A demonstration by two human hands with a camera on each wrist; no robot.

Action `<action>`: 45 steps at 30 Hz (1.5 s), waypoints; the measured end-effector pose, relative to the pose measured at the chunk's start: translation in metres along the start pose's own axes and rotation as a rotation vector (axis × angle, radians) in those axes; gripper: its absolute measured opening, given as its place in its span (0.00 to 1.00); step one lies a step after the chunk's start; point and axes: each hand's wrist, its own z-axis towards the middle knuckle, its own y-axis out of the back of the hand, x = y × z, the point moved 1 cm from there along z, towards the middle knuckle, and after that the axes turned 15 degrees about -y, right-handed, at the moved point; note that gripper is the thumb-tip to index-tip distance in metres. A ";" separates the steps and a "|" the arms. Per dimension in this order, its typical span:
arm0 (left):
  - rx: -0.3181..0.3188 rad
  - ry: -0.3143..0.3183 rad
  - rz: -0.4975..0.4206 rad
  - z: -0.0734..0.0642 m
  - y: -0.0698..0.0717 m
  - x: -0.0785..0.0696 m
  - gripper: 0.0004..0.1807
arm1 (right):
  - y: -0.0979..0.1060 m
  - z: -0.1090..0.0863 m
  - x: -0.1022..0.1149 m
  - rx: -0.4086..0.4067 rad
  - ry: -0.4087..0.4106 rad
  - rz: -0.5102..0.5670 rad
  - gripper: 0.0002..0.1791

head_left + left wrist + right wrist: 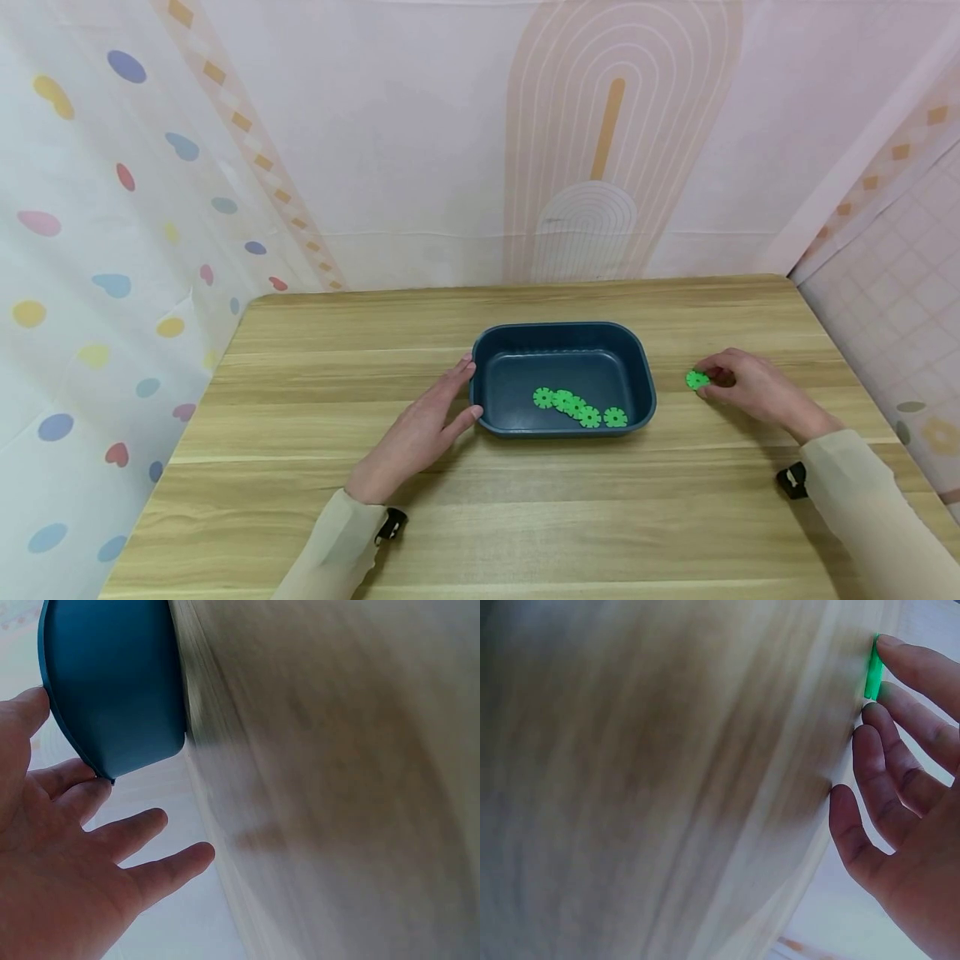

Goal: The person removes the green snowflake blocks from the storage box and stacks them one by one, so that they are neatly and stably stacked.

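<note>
A notched green disc (pixel 694 381) is pinched just right of a dark-blue rectangular tray (pixel 517 375) containing similar green discs (pixel 564 401).

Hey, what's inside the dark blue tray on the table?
The tray holds five visible green notched discs: four bunched in a line, some overlapping, and one lying apart at the right. Overlapped parts and anything beneath the discs are hidden.

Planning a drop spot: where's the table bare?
Bare: table left of the tray, past the left grip, and the near strip between the sleeves. Crowded: tray's near side, green discs; right of it, right grip pinching another disc.
</note>
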 end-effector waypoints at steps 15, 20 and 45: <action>0.004 0.005 0.003 0.000 0.001 -0.001 0.37 | 0.003 -0.001 0.001 0.030 -0.012 0.030 0.21; 0.008 0.008 0.011 0.001 0.001 -0.001 0.37 | 0.006 -0.003 0.001 0.040 -0.007 0.064 0.23; 0.006 0.007 0.011 0.001 0.000 0.000 0.37 | 0.008 -0.034 0.042 -0.303 0.157 0.107 0.16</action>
